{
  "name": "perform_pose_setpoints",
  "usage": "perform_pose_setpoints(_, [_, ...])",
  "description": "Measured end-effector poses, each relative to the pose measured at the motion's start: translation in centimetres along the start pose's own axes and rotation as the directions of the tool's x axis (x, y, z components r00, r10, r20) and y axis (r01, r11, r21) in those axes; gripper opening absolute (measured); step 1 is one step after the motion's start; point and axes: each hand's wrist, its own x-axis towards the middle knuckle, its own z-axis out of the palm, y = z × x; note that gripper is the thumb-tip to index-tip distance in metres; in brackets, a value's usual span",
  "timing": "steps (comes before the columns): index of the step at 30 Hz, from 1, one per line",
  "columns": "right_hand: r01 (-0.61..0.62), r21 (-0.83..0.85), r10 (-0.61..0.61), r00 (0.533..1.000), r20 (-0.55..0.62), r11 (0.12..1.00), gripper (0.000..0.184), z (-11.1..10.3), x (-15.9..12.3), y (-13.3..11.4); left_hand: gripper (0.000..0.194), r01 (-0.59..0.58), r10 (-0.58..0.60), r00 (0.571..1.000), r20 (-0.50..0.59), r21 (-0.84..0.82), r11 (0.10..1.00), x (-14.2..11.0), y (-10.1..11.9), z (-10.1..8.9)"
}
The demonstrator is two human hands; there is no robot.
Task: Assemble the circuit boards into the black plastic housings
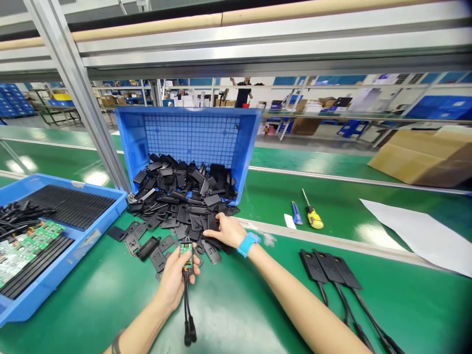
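- Above green bench (236,309), left hand (175,275) clamps circuit board (187,246); dangling cables (186,287) could tug it free.
- Right hand (230,231) spreads fingers apart; reaching might topple heaped black parts (180,196).

No text is legible. The display (187,245) on the near circuit board (189,264) shows digit-like shapes (too small to tell).

This is an electronics assembly workshop: left of the left hand (180,268) a blue tray (55,273) holds circuit boards (40,240), and ahead a blue crate (191,137) spills black casings (184,183). Right of the right hand (230,232) lies a screwdriver (314,218); far beyond stand loaded worktables (324,117) and a co-worker (243,93)
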Motion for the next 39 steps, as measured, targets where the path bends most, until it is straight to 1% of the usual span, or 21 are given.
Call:
perform_pose_setpoints(1, [-0.009,0.014,0.009,1.000,0.000,1.000,0.054,0.2,0.3,-0.2,0.042,-0.006,0.006,1.000,0.010,-0.005,1.000,0.0,0.1,0.0])
perform_pose_setpoints(2, [-0.010,0.030,0.010,1.000,-0.001,1.000,0.054,0.3,0.4,-0.4,0.042,-0.007,0.007,1.000,0.026,-0.008,1.000,-0.1,0.2,-0.1])
perform_pose_setpoints(4, [-0.001,0.070,0.002,1.000,-0.015,0.998,0.044,-0.1,0.2,-0.5,0.047,-0.002,0.002,0.997,0.074,0.001,1.000,-0.2,0.4,-0.1])
perform_pose_setpoints(6, [0.014,0.101,-0.009,0.999,-0.046,0.995,0.034,-1.2,-0.6,-0.6,0.053,0.000,-0.003,0.994,0.113,0.026,1.000,-0.4,0.5,0.0])
perform_pose_setpoints(7, [0.020,0.138,-0.011,0.998,-0.060,0.990,0.033,-1.8,-1.1,-0.6,0.055,0.005,-0.010,0.992,0.125,0.044,0.999,-0.5,0.5,0.0])
perform_pose_setpoints(8, [0.023,0.229,-0.010,0.998,-0.058,0.973,0.035,-2.5,-1.7,-0.6,0.056,0.013,-0.021,0.990,0.136,0.061,0.998,-0.6,0.5,0.1])
perform_pose_setpoints(9, [0.019,0.373,-0.008,1.000,-0.030,0.928,0.039,-3.2,-2.4,-0.6,0.057,0.023,-0.034,0.988,0.148,0.077,0.997,-0.7,0.5,0.2])
perform_pose_setpoints(10, [0.002,0.545,-0.015,1.000,0.019,0.839,0.044,-3.8,-3.1,-0.7,0.057,0.033,-0.047,0.986,0.160,0.091,0.995,-0.8,0.5,0.3])
perform_pose_setpoints(12, [-0.069,0.829,-0.069,0.989,0.129,0.555,0.055,-4.8,-4.4,-0.9,0.057,0.039,-0.059,0.980,0.190,0.111,0.993,-0.9,0.5,0.5])
perform_pose_setpoints(13, [-0.104,0.896,-0.105,0.981,0.165,0.431,0.058,-5.2,-5.0,-1.1,0.056,0.031,-0.054,0.978,0.203,0.117,0.993,-0.9,0.5,0.6])
perform_pose_setpoints(14, [-0.123,0.921,-0.140,0.972,0.186,0.371,0.057,-5.4,-5.5,-1.2,0.055,0.022,-0.048,0.976,0.213,0.123,0.992,-1.0,0.5,0.6])
perform_pose_setpoints(15, [-0.131,0.926,-0.169,0.965,0.201,0.355,0.053,-5.5,-6.0,-1.4,0.055,0.016,-0.044,0.975,0.219,0.128,0.992,-1.1,0.6,0.7])
perform_pose_setpoints(17, [-0.125,0.913,-0.217,0.951,0.222,0.387,0.044,-5.5,-6.6,-1.7,0.056,0.020,-0.051,0.971,0.233,0.136,0.991,-1.1,0.6,0.7])
perform_pose_setpoints(19, [-0.106,0.906,-0.217,0.953,0.210,0.411,0.041,-5.4,-6.8,-1.9,0.056,0.044,-0.077,0.967,0.241,0.140,0.989,-1.2,0.6,0.8])
perform_pose_setpoints(20, [-0.095,0.913,-0.192,0.964,0.183,0.396,0.041,-5.4,-6.9,-2.0,0.055,0.057,-0.090,0.965,0.245,0.138,0.989,-1.2,0.6,0.7])
perform_pose_setpoints(22, [-0.071,0.943,-0.108,0.988,0.112,0.326,0.038,-5.6,-6.9,-2.1,0.052,0.076,-0.106,0.963,0.247,0.130,0.989,-1.2,0.5,0.7])
perform_pose_setpoints(25, [-0.037,0.976,0.010,0.999,0.036,0.215,0.033,-6.3,-6.8,-2.2,0.054,0.090,-0.117,0.961,0.250,0.119,0.989,-1.2,0.4,0.7])
perform_pose_setpoints(27, [-0.020,0.986,0.067,0.998,0.009,0.166,0.033,-6.9,-6.9,-2.2,0.058,0.091,-0.118,0.960,0.255,0.114,0.989,-1.3,0.5,0.7])
perform_pose_setpoints(29, [-0.018,0.989,0.105,0.994,0.002,0.146,0.034,-7.5,-7.0,-2.2,0.060,0.087,-0.114,0.958,0.264,0.112,0.990,-1.4,0.6,0.8])
perform_pose_setpoints(36, [0.019,0.980,0.150,0.987,-0.050,0.200,0.031,-8.5,-7.3,-1.6,0.062,0.082,-0.109,0.950,0.294,0.103,0.991,-1.6,0.7,0.8])
perform_pose_setpoints(39, [0.041,0.958,0.116,0.990,-0.077,0.285,0.029,-8.1,-7.3,-1.6,0.060,0.081,-0.110,0.949,0.295,0.110,0.991,-1.6,0.8,1.0])
